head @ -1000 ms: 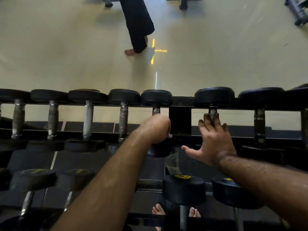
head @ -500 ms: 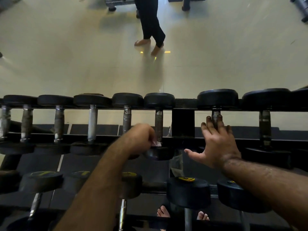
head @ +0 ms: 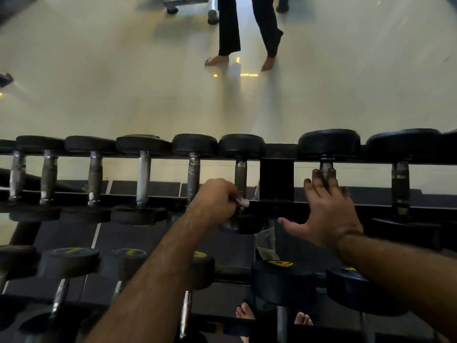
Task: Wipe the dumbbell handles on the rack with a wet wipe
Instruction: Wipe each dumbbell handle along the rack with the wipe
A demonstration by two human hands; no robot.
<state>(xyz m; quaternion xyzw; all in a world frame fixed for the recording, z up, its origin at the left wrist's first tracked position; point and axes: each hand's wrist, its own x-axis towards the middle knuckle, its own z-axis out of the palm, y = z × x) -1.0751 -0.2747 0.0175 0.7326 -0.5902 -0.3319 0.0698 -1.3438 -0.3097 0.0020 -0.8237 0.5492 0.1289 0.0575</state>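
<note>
1. Two hands work the top row of the rack [head: 277, 179]. The left hand [head: 215, 201] is curled around a white wet wipe [head: 243, 202], pinched at the near end of one dumbbell handle [head: 240, 178] just left of the rack's upright post.

2. The right hand [head: 329, 211] is spread wide and holds nothing. Its straight fingertips lie on the next handle [head: 326, 167], at 3 o'clock from the post, and the thumb points toward 9 o'clock.

3. By my judgement the step in hand is wiping the handle beside the post, and the wipe sits at the low end of a stroke, close against the near weight head [head: 241, 224].

4. Next, the wipe probably needs a pass up toward 12 o'clock along the bar to the far head [head: 241, 144], then a shift to a neighbouring handle. Which handles are already clean cannot be told.

5. Edges: the bar is hemmed by a rubber head at each end, so each stroke is short. The post stands just right of the wipe and could catch the knuckles.

6. Open room: gaps between the bars at 9 o'clock look wide enough for a closed hand. The lower row [head: 282, 280] sits under both forearms at 6 o'clock, so dropping the elbows risks a bump.

7. Beyond the rack, at 12 o'clock, another person's legs [head: 230, 28] stand on the pale floor [head: 99, 70], well apart from the work.
</note>
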